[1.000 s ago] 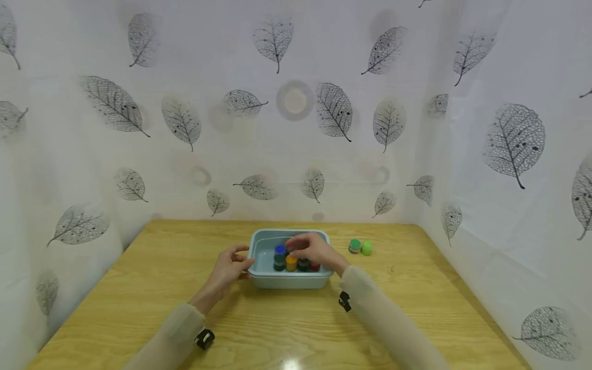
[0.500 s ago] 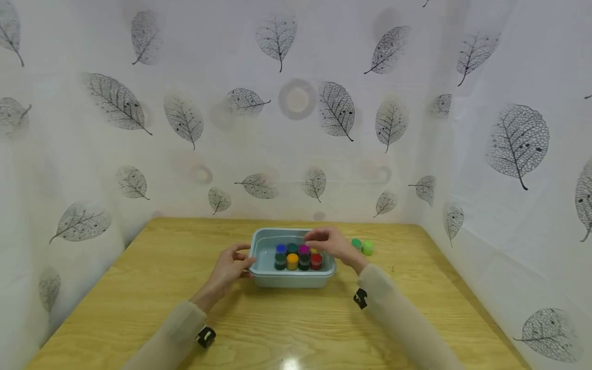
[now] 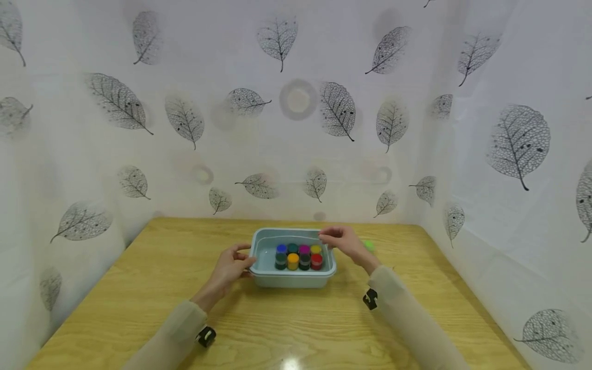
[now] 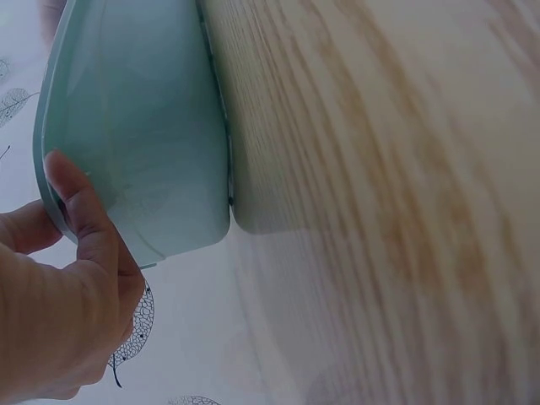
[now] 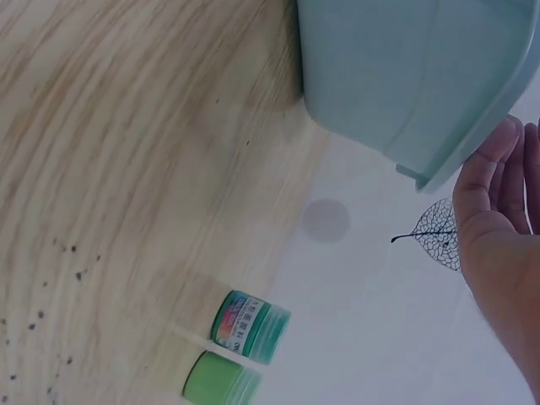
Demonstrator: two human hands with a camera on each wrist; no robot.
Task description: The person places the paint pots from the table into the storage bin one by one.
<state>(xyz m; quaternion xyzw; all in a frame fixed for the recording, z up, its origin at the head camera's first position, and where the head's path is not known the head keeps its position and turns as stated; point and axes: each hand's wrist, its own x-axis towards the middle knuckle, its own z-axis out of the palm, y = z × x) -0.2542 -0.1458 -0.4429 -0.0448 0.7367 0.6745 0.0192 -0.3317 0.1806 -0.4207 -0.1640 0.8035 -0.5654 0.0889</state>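
Note:
A pale blue plastic bin (image 3: pixel 291 281) stands on the table with two rows of small paint jars inside. The blue-lidded jar (image 3: pixel 281 249), magenta-lidded jar (image 3: pixel 304 250) and yellow-lidded jar (image 3: pixel 315 250) are in the back row; an orange jar (image 3: pixel 293 262) and a red jar (image 3: pixel 316 262) are in front. My left hand (image 3: pixel 230 264) grips the bin's left rim, thumb and fingers on either side of it in the left wrist view. Over the bin's back right corner is my right hand (image 3: pixel 347 244), fingers loosely bent, with nothing visible in them.
Right of the bin, a green paint jar (image 5: pixel 245 325) and a light green jar (image 5: pixel 221 380) stand side by side on the table. My right hand hides the green one in the head view. A leaf-patterned curtain (image 3: pixel 208 128) encloses the wooden table (image 3: pixel 185 246) at the back and sides.
My right hand has lifted away from the jars and moved right to the bin's edge, uncovering the magenta, yellow and red jars. My left hand has stayed on the rim.

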